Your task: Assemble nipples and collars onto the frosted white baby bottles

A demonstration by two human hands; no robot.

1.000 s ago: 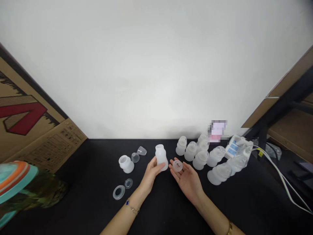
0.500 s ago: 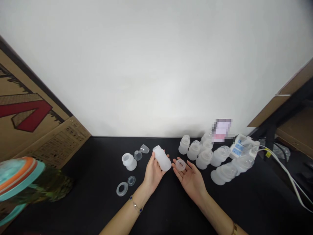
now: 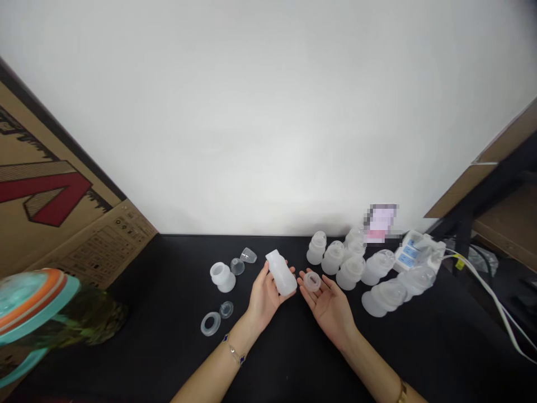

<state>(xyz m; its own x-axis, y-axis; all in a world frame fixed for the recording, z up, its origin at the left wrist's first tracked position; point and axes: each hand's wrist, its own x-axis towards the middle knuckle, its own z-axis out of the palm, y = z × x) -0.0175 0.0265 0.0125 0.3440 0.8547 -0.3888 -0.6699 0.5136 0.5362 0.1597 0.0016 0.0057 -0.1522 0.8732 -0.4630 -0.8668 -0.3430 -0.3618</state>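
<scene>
My left hand (image 3: 264, 296) is wrapped around a frosted white bottle body (image 3: 281, 272), which lies tilted across my palm with its neck up and to the left. My right hand (image 3: 328, 305) is held palm up just to the right, and its fingertips hold a small round translucent plastic piece (image 3: 312, 280). The two hands are close together above the black table (image 3: 138, 330).
Left of my hands lie another white bottle body (image 3: 221, 276), two small clear caps (image 3: 242, 261), a ring (image 3: 210, 323) and a small disc (image 3: 226, 309). Several assembled frosted bottles (image 3: 356, 268) cluster at the right, beside a white device (image 3: 413, 253) with cables. Cardboard box (image 3: 62, 212) stands at left.
The bottle in my left hand has gone from upright to tilted across my palm. Both hands shifted slightly right; the right hand still holds the small round piece.
</scene>
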